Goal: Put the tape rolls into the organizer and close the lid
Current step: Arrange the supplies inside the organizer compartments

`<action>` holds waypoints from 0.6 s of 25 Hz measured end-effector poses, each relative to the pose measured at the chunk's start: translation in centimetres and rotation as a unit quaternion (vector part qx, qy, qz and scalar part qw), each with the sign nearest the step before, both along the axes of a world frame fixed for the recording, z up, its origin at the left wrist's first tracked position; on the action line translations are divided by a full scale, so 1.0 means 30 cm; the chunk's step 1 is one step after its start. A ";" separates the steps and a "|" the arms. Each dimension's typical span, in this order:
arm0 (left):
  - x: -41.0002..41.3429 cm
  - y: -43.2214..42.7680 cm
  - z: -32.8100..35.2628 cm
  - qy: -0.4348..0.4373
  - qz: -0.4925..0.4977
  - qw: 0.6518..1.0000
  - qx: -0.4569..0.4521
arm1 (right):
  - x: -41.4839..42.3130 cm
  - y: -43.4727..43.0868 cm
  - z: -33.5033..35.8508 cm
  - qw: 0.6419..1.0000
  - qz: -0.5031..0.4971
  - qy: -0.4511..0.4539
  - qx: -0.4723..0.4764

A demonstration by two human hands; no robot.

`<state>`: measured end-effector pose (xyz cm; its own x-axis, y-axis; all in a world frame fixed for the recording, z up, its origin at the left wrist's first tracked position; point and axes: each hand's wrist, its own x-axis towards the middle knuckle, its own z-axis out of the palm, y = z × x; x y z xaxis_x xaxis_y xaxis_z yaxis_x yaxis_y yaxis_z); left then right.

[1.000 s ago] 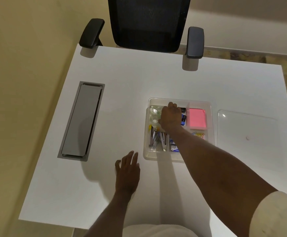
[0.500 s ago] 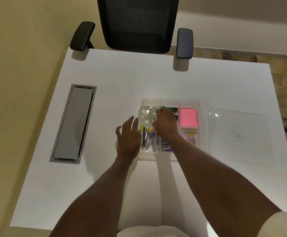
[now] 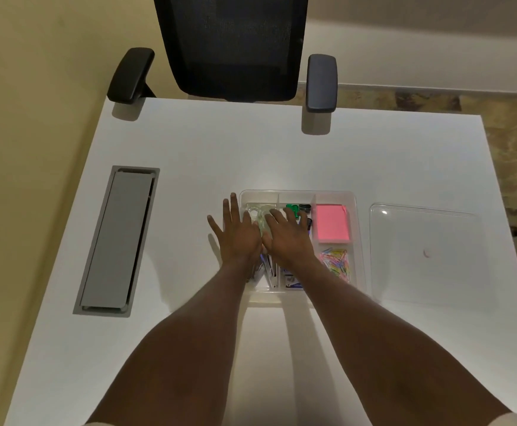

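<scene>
A clear plastic organizer [image 3: 298, 194] sits open on the white desk. Clear tape rolls [image 3: 259, 214] lie in its back left compartment, partly hidden by my fingers. My left hand [image 3: 239, 238] lies flat with fingers spread over the organizer's left wall. Beside it, my right hand [image 3: 288, 235] rests palm down over the left and middle compartments, fingers apart, fingertips by the tape rolls. Whether either hand touches a roll is hidden. The clear lid [image 3: 426, 253] lies flat on the desk to the right of the organizer, apart from it.
Pink sticky notes [image 3: 332, 222], coloured paper clips [image 3: 337, 264], binder clips [image 3: 297, 208] and staplers fill other compartments. A grey cable hatch [image 3: 117, 241] is set in the desk at the left. A black office chair [image 3: 232, 47] stands at the far edge.
My left hand moved from the near desk forward and right onto the organizer's left side. My right hand flattened and spread its fingers over the left compartments.
</scene>
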<state>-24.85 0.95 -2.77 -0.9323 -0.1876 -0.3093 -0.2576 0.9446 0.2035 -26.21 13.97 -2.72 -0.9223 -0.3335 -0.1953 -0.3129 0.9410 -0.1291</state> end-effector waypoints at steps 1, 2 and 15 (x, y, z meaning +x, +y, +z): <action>-0.011 0.008 -0.002 -0.005 0.009 1.000 0.003 | -0.007 0.003 -0.001 1.000 -0.005 0.012 -0.006; -0.021 0.015 -0.006 -0.011 0.018 1.000 0.007 | -0.015 0.004 -0.002 1.000 -0.007 0.023 -0.013; -0.048 0.031 -0.021 -0.035 0.109 0.990 0.081 | -0.048 0.006 -0.040 1.000 0.012 -0.017 0.017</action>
